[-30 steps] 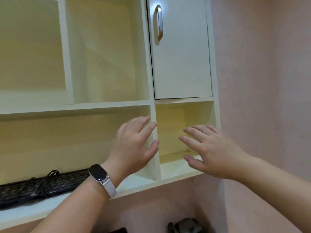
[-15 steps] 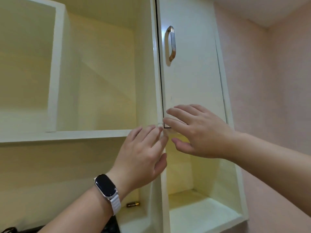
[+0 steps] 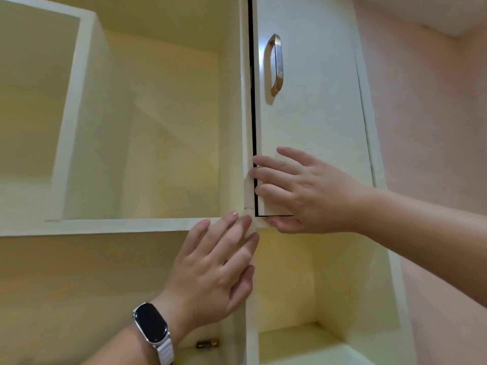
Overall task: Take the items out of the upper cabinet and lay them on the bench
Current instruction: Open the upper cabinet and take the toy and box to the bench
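**Two Hands at the Corner of the Cabinet Door**

The cabinet door (image 3: 311,122) is seen from below, at the top right. It is tall and thin, with its long side going up and down. A thin dark gap is seen along its left edge, beside the white upright panel (image 3: 243,101). Its bottom edge is marked by a short dark line. A curved metal handle (image 3: 275,65) is fixed near the left edge, and it also stands up and down. What is behind the door cannot be seen.

The right hand (image 3: 308,191) is laid on the lower left corner of the door. Its grip is spread open. The fingers (image 3: 271,164) are pointed left and reach the door's left edge, and the thumb is tucked under the bottom edge. Nothing is held in it.

The left hand (image 3: 213,272) is placed just below, with a smart watch (image 3: 150,323) on its wrist. Its grip is open too, with the fingers flat on the spot where the shelf (image 3: 105,225) meets the upright panel. Nothing is held.

Open room is seen to the left, in the big cubby, and below the door in a small cubby. A small battery (image 3: 207,343) is seen lying on its side on the lower shelf, near the left wrist. A pink wall (image 3: 427,127) is close on the right.
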Motion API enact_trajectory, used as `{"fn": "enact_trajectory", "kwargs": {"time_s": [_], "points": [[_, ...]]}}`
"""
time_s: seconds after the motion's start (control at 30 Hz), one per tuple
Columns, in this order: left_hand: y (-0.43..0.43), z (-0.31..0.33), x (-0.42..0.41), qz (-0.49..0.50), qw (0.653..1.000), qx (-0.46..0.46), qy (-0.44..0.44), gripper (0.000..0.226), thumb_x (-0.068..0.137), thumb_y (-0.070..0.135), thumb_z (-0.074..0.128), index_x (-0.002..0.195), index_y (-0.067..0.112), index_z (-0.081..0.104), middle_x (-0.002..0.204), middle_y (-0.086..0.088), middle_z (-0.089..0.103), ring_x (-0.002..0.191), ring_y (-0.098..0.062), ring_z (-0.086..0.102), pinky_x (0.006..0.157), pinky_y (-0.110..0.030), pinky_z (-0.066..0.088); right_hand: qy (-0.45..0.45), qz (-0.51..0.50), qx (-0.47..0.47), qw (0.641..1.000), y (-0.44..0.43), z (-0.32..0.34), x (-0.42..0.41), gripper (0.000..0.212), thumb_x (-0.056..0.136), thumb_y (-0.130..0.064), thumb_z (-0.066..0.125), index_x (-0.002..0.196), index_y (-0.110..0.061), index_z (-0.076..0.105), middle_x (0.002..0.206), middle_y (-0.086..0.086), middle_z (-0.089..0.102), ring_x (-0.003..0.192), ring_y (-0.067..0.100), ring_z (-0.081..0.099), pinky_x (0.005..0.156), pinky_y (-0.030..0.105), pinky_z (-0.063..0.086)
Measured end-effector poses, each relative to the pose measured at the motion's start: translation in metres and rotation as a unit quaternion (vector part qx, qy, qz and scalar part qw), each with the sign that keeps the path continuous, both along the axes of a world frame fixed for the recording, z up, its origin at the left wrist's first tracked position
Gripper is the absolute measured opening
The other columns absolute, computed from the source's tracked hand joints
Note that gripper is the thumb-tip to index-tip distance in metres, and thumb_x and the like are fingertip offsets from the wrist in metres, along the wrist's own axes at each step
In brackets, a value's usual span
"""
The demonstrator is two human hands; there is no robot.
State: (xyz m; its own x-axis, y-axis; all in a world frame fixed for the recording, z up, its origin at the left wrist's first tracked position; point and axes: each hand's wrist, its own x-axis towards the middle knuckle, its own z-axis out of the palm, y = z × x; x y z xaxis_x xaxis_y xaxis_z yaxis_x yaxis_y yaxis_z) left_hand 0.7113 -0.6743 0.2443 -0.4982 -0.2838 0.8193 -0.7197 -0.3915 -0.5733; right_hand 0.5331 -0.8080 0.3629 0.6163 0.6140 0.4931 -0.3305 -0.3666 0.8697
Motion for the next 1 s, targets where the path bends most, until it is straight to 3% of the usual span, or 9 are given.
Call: {"fn": "enact_trajectory", "kwargs": {"time_s": [0.2,0.43,0.6,0.83,1.0], "points": [[-0.006,-0.003,-0.001,-0.019,1.000,-0.017,0.007,0.045,0.093,0.034,0.041,0.120,0.012,0.068,0.141,-0.011,0.053,0.136,-0.028,0.042,0.115,-0.045,0.019,0.042,-0.014,-0.039,0.998,0.015,0.009,-0.011,0.032,0.093,-0.037,0.042,0.102,-0.014,0.063,0.108,0.009,0.064,0.113,0.032,0.055,0.098,0.047,0.041],[-0.007,-0.004,-0.013,-0.034,0.998,-0.033,0.050,0.039,0.082,0.032,0.052,0.108,0.012,0.073,0.132,-0.010,0.062,0.129,-0.026,0.048,0.107,-0.049,0.029,0.057,-0.050,-0.047,0.996,0.039,0.014,-0.049,0.035,0.087,-0.039,0.045,0.099,-0.012,0.065,0.101,0.008,0.061,0.098,0.031,0.054,0.103,0.044,0.037],[-0.009,0.000,-0.030,-0.049,0.992,-0.073,0.091,0.033,0.078,0.031,0.055,0.097,0.012,0.074,0.120,-0.009,0.068,0.116,-0.028,0.057,0.095,-0.053,0.037,0.040,0.006,-0.022,0.999,0.039,0.005,-0.090,0.025,0.086,-0.033,0.050,0.089,-0.011,0.063,0.093,0.010,0.059,0.093,0.033,0.055,0.102,0.044,0.039],[-0.023,0.001,-0.046,-0.021,0.992,-0.041,0.116,0.047,0.079,0.037,0.051,0.111,0.011,0.073,0.131,-0.013,0.061,0.123,-0.038,0.051,0.105,-0.057,0.029,0.004,0.024,-0.001,1.000,0.042,-0.005,-0.140,0.016,0.078,-0.026,0.062,0.078,-0.010,0.060,0.085,0.013,0.060,0.088,0.036,0.058,0.086,0.045,0.049],[-0.024,0.001,-0.047,-0.009,0.991,-0.031,0.134,0.052,0.080,0.039,0.048,0.116,0.009,0.071,0.133,-0.013,0.060,0.126,-0.040,0.049,0.108,-0.058,0.024,-0.047,0.010,0.012,0.999,0.028,-0.015,-0.175,0.012,0.074,-0.016,0.056,0.070,-0.004,0.059,0.081,0.015,0.059,0.087,0.038,0.057,0.083,0.045,0.049]]}}
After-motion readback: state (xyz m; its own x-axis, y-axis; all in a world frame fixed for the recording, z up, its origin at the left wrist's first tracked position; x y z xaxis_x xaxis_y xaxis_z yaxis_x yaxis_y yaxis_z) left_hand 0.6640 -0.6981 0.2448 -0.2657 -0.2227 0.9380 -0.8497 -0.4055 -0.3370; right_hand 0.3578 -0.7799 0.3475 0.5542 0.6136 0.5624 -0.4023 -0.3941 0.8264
